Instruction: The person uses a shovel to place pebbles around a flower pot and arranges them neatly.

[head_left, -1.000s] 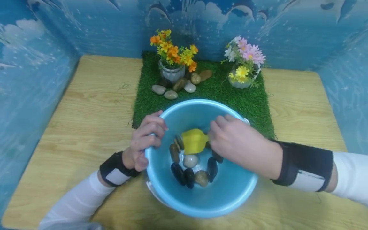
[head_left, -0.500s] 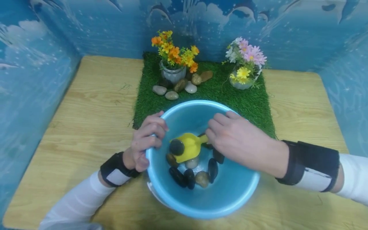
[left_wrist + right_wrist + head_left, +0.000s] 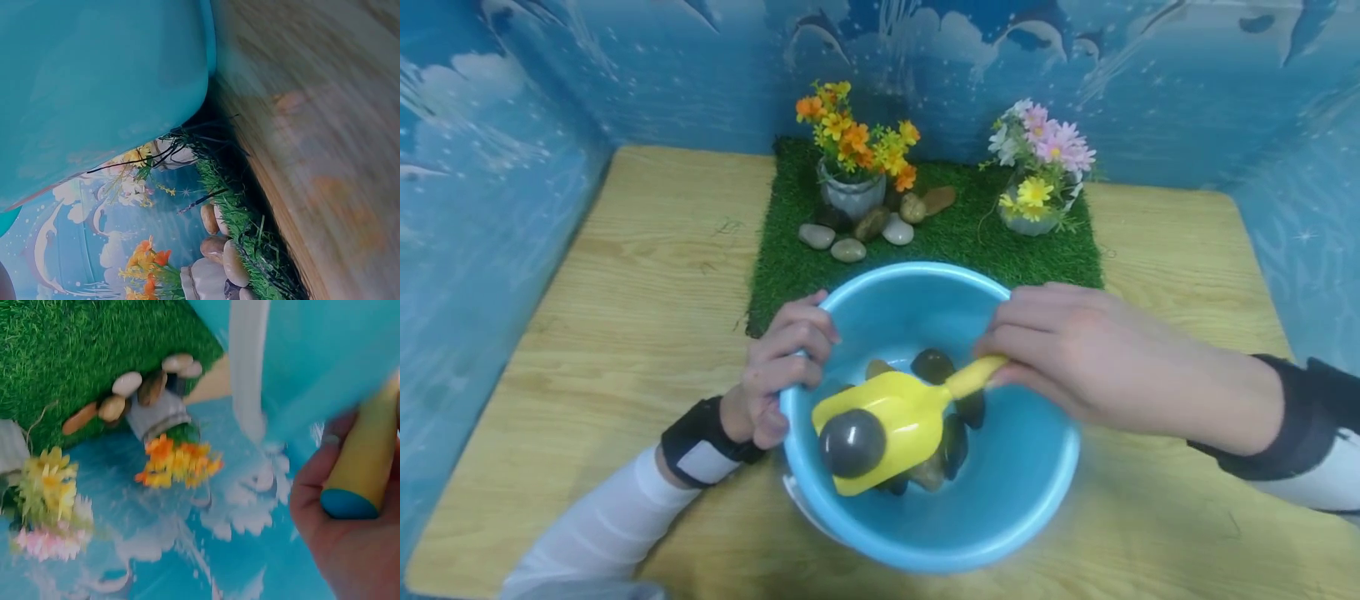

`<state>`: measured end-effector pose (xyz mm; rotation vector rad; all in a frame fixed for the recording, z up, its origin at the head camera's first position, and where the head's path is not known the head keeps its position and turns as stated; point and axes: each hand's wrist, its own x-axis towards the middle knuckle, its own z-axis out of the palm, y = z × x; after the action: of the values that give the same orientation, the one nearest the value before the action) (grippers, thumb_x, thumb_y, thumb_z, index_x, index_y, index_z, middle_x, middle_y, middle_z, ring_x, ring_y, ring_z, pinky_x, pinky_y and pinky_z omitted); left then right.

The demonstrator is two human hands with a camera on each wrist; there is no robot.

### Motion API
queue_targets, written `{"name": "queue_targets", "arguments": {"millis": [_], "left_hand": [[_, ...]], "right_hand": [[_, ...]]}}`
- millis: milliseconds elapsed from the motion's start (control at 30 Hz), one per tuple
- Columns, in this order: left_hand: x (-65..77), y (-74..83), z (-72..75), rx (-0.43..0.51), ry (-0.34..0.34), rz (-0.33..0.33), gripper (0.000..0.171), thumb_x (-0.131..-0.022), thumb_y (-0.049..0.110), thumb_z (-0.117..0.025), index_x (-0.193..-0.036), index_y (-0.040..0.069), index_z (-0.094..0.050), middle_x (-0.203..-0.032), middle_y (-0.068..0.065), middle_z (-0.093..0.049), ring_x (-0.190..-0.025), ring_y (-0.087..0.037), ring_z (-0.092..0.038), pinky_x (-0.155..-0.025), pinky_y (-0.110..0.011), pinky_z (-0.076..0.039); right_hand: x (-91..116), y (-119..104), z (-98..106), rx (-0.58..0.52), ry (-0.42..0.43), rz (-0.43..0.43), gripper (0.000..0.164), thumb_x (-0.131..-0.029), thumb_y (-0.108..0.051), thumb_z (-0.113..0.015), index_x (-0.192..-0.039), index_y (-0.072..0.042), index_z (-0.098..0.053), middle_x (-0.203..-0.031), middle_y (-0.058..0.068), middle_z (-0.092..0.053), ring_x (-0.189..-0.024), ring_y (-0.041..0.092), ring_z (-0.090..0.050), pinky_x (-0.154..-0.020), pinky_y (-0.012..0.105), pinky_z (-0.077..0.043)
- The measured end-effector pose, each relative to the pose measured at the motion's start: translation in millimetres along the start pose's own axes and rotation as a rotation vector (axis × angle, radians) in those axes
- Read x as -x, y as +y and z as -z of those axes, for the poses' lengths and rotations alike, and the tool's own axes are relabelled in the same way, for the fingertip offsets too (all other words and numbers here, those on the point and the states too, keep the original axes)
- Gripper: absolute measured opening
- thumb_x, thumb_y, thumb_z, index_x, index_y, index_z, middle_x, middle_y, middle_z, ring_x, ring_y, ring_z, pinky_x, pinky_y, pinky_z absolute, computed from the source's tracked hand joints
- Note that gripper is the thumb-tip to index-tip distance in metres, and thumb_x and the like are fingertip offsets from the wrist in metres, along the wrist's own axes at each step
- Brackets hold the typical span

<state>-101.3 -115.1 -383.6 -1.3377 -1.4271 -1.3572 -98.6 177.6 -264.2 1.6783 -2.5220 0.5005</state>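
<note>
A light blue bucket (image 3: 1037, 508) stands on the table, its mouth facing up. My left hand (image 3: 790, 358) grips its left rim, fingers over the edge. In the left wrist view, the bucket's outer wall (image 3: 100, 81) fills the upper left. My right hand (image 3: 1090, 358) holds a yellow toy shovel (image 3: 913, 417) by its handle, over the bucket's inside. In the right wrist view the handle (image 3: 362, 456) lies in the hand, its blue end showing. On the shovel's blade sits a smooth dark grey stone (image 3: 853, 443). Beneath are several stones (image 3: 934, 365), partly hidden by the shovel.
Behind the bucket lies an artificial grass mat (image 3: 955, 242). On it stand a pot of orange and yellow flowers (image 3: 853, 192), several pebbles (image 3: 848, 250) and a pot of pink and yellow flowers (image 3: 1030, 221). Blue dolphin-printed walls (image 3: 700, 92) border the wooden table (image 3: 655, 250).
The shovel has risen from among the stones with the dark stone on its blade. My right hand has moved right and toward the camera. My left hand stays on the rim.
</note>
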Motion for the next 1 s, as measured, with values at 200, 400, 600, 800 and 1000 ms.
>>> {"name": "queue_targets", "arguments": {"millis": [200, 400, 600, 800, 1000], "left_hand": [[-3.2, -1.5, -2.6, 0.008, 0.042, -0.026, 0.057, -0.104, 0.044, -0.026, -0.061, 0.011, -0.043, -0.068, -0.012, -0.047, -0.081, -0.035, -0.048, -0.106, -0.048, -0.036], [-2.4, -1.8, -4.0, 0.015, 0.059, -0.027, 0.055, -0.103, 0.043, -0.027, -0.062, 0.01, -0.044, -0.069, -0.012, -0.048, -0.081, -0.035, -0.049, -0.105, -0.048, -0.037], [-1.4, -1.3, -2.4, 0.007, 0.027, -0.022, 0.055, -0.103, 0.043, -0.025, -0.062, 0.011, -0.045, -0.07, -0.012, -0.049, -0.083, -0.035, -0.05, -0.106, -0.049, -0.036], [-2.5, -1.3, -2.4, 0.004, 0.024, -0.028, 0.055, -0.103, 0.043, -0.026, -0.062, 0.012, -0.044, -0.069, -0.011, -0.049, -0.081, -0.035, -0.049, -0.105, -0.05, -0.037], [-2.5, -1.4, -3.4, 0.001, 0.032, -0.029, 0.054, -0.103, 0.042, -0.027, -0.062, 0.012, -0.044, -0.069, -0.011, -0.049, -0.081, -0.035, -0.049, -0.105, -0.049, -0.037]], "right_hand": [[8, 12, 19, 0.028, 0.052, -0.05, 0.042, -0.105, -0.046, -0.041, -0.106, -0.015, -0.069, -0.095, -0.009, -0.063, -0.086, 0.005, -0.057, -0.071, 0.029, -0.052], [14, 28, 24, 0.101, 0.122, -0.143, 0.039, -0.105, -0.037, -0.047, -0.107, -0.005, -0.07, -0.093, 0.002, -0.067, -0.073, 0.012, -0.06, -0.06, 0.035, -0.051], [21, 40, 23, 0.209, 0.121, -0.346, 0.016, -0.094, -0.01, -0.067, -0.106, 0.001, -0.068, -0.084, 0.009, -0.063, -0.065, 0.019, -0.053, -0.059, 0.04, -0.045], [30, 61, 10, 0.212, 0.105, -0.508, 0.016, -0.097, -0.011, -0.064, -0.107, 0.0, -0.067, -0.08, 0.007, -0.06, -0.059, 0.016, -0.045, -0.055, 0.037, -0.038], [35, 86, -18, 0.147, 0.078, -0.688, 0.026, -0.104, -0.019, -0.053, -0.101, 0.002, -0.068, -0.072, 0.008, -0.056, -0.055, 0.02, -0.045, -0.053, 0.038, -0.04]]}}
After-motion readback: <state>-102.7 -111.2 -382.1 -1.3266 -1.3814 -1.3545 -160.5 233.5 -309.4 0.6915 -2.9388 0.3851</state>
